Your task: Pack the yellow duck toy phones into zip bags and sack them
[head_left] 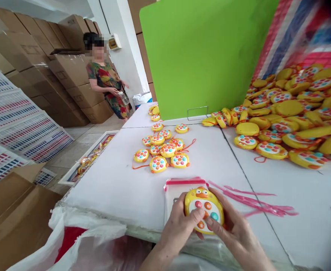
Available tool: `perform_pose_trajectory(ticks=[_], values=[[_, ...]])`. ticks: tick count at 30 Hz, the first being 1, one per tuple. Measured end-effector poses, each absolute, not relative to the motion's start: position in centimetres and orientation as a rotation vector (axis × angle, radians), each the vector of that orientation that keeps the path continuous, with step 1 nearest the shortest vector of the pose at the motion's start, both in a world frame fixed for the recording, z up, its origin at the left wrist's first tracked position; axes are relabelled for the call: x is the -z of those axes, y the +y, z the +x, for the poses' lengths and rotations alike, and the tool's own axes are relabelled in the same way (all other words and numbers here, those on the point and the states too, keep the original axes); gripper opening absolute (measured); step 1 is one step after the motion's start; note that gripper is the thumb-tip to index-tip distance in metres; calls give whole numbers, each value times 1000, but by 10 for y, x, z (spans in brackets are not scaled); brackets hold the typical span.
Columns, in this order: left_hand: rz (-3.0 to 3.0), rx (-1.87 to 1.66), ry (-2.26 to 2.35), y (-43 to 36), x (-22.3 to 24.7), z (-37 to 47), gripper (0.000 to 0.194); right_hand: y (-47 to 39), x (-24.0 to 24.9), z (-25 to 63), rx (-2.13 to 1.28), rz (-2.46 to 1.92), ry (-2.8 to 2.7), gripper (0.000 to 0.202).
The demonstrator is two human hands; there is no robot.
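**As it is gripped from both sides, a yellow duck toy faces up**

While the left hand clasps one side of the yellow duck toy, the right hand clasps the other; both are clamped on it, thumbs over its buttoned front. Partly beneath the grip, a clear bag with a pink top edge lies on the white table. Just right of the grip are loose pink strips. Beyond the grip, a cluster of similar toys lies in front of an upright green board. Farther right, a large heap of them fills the table's side. Left of the grip stands an open cardboard box. Well beyond, a person holds what looks like a clear bottle.
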State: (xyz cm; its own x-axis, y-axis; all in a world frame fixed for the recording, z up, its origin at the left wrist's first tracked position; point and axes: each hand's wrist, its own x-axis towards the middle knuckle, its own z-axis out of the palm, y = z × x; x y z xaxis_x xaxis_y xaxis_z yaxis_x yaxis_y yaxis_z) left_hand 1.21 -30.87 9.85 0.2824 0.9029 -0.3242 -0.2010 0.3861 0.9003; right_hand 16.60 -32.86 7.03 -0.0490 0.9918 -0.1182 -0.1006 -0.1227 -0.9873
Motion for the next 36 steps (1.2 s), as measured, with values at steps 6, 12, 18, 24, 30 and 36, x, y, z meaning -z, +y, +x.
perform_pose_trajectory(ticks=[6, 12, 18, 24, 30, 36], values=[[957, -967, 1016, -275, -87, 4, 40, -285, -66, 173, -1557, -1072, -1188, 54], [897, -968, 1113, -260, -75, 3, 49, -245, -57, 167, -1485, -1202, -1326, 45], [882, -1042, 1159, -246, -77, 10, 63, -226, -47, 156, -1483, -1196, -1340, 49], [821, -1072, 1162, -232, -75, 11, 56, -225, -37, 168, -1587, -1156, -1144, 51], [744, -1063, 1131, -225, -73, 14, 47, -225, -41, 174, -1518, -1213, -1163, 57], [592, -1086, 1035, -222, -74, 21, 34, -223, -40, 174, -1478, -1234, -1159, 54]])
